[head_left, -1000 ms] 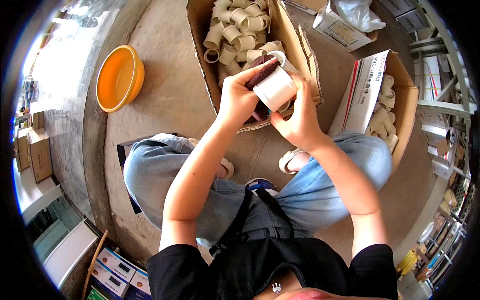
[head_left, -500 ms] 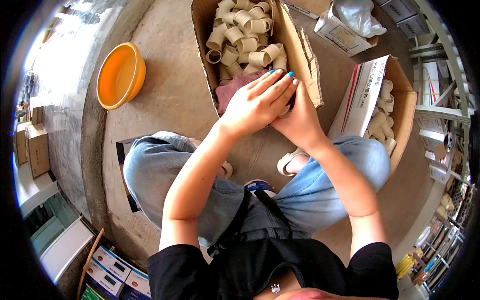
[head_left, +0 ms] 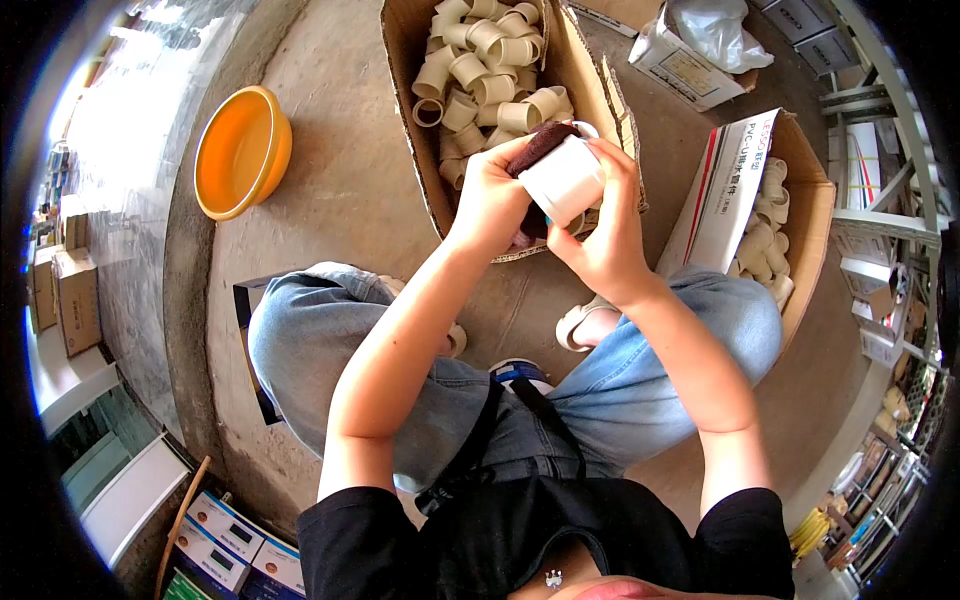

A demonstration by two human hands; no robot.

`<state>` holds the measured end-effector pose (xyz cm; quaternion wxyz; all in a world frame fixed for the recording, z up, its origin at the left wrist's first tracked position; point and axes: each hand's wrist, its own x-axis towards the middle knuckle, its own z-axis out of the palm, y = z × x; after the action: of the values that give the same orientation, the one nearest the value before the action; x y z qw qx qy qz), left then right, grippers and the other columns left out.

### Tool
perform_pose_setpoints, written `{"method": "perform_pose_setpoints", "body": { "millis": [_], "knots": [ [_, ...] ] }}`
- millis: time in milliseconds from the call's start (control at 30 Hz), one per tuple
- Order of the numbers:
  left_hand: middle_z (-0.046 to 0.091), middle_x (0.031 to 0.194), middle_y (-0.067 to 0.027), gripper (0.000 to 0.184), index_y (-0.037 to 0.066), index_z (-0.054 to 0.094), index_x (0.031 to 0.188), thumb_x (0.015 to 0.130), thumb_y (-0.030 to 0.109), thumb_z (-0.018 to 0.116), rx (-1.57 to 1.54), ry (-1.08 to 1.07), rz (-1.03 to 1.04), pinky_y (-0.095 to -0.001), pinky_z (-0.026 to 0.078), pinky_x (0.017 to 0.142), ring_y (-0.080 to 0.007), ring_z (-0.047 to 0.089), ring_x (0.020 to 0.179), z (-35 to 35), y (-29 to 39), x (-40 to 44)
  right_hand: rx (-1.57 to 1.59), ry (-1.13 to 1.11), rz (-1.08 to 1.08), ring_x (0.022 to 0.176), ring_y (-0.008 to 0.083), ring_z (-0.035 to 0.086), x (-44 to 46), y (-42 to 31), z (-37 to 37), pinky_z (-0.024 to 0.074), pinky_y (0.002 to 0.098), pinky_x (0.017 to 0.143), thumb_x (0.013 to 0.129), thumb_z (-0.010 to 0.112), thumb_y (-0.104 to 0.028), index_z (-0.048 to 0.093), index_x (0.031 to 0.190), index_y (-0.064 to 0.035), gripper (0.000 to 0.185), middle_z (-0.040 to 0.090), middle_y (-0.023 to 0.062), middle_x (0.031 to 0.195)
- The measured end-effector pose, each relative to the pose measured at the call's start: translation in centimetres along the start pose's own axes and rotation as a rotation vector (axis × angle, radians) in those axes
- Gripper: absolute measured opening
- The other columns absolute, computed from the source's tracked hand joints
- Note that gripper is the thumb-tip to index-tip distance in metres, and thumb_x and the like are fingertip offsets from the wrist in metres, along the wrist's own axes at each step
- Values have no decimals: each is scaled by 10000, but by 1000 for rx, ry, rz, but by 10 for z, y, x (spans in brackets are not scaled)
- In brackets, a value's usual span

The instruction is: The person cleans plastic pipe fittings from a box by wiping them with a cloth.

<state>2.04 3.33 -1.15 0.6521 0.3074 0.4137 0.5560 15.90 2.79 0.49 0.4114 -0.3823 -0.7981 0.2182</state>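
A white pipe fitting (head_left: 563, 182) is held up between my two hands, over the near end of an open cardboard box (head_left: 408, 165). My left hand (head_left: 492, 205) is closed round a dark maroon cloth (head_left: 540, 148), which presses against the left side of the fitting. On the fitting's right side, the fingers and thumb of my right hand (head_left: 612, 235) grip its wall and rim. Many beige pipe fittings (head_left: 468, 70) lie loose in the box beyond my hands.
An orange basin (head_left: 240, 155) stands on the floor at the left. To the right is a second carton (head_left: 725, 185) with more fittings (head_left: 765, 240). Further back sits a box (head_left: 690, 75) with a plastic bag (head_left: 715, 35). Metal shelving (head_left: 885, 215) lines the right side.
Half a second ago my left hand lay flat over the fitting, hiding it, with the cloth hanging leftward. Now the fitting shows again and the left fingers are curled round the bunched cloth.
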Motion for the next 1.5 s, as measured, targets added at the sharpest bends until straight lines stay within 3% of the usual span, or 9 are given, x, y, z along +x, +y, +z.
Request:
{"method": "perform_pose_setpoints", "body": {
  "millis": [100, 233, 433, 633, 1000, 1100, 1233, 1300, 1500],
  "knots": [
    [670, 975, -52, 357, 21, 618, 1127, 775, -34, 591, 62, 24, 1, -240, 489, 763, -88, 602, 877, -3, 0, 2, 6, 14, 26, 1153, 402, 406, 2, -2, 3, 350, 434, 982, 598, 672, 4, 310, 1250, 29, 746, 391, 228, 1217],
    [637, 1068, -135, 394, 41, 632, 1103, 714, -5, 595, 985, 49, 720, -300, 511, 818, -236, 640, 951, -1, 4, 1, 156, -29, 289, 1129, 321, 458, -3, -1, 12, 357, 364, 977, 654, 678, -39, 306, 1282, 25, 732, 456, 196, 1160],
    [607, 1111, -130, 387, 22, 628, 1086, 712, 101, 571, 1437, -213, 1201, -347, 504, 870, -273, 595, 1038, -4, 10, -2, 71, -103, 374, 1024, 313, 518, -8, 2, 12, 430, 383, 845, 632, 729, -70, 365, 1166, 14, 652, 479, 209, 1113],
    [635, 1076, -130, 433, 76, 647, 1088, 667, -7, 597, 1118, -163, 1022, -338, 507, 858, -257, 605, 1037, -3, 9, 3, 44, 27, 163, 1172, 327, 419, 1, 1, 10, 337, 381, 1001, 604, 691, -22, 317, 1257, 32, 755, 403, 207, 1239],
    [665, 895, -40, 270, -53, 623, 1037, 772, -25, 587, -33, 57, -85, -236, 488, 700, -84, 590, 802, 4, 4, 0, 56, 43, -87, 1231, 371, 366, 8, 0, 0, 311, 413, 1038, 558, 663, 10, 308, 1263, 46, 791, 360, 219, 1310],
    [675, 905, -80, 302, -43, 620, 1049, 749, -33, 585, 264, 54, 64, -258, 507, 713, -142, 634, 815, 2, 2, -1, 84, 29, -18, 1214, 379, 382, 8, -1, 2, 317, 418, 1033, 574, 668, 0, 297, 1276, 42, 794, 370, 229, 1292],
    [631, 1049, -136, 416, -5, 604, 1095, 679, 15, 604, 1065, 35, 819, -325, 526, 786, -311, 633, 929, 2, 5, -5, 150, -42, 191, 1182, 391, 407, 4, -1, 6, 331, 418, 1017, 614, 680, -29, 286, 1284, 30, 780, 386, 248, 1263],
    [628, 1092, -135, 404, 34, 643, 1077, 676, -9, 617, 1261, -37, 1090, -323, 526, 805, -261, 634, 970, -1, 13, -3, 141, -75, 280, 1152, 408, 429, 2, -4, 6, 364, 417, 980, 620, 712, -73, 281, 1286, 12, 798, 418, 254, 1228],
    [641, 1069, -116, 347, 49, 657, 1048, 705, 28, 606, 1250, -91, 1130, -331, 506, 854, -253, 614, 1024, -1, 18, -4, 185, -108, 396, 1002, 427, 516, -3, 5, 11, 446, 436, 842, 598, 754, -120, 371, 1172, -9, 700, 514, 249, 1073]
  ]
}}
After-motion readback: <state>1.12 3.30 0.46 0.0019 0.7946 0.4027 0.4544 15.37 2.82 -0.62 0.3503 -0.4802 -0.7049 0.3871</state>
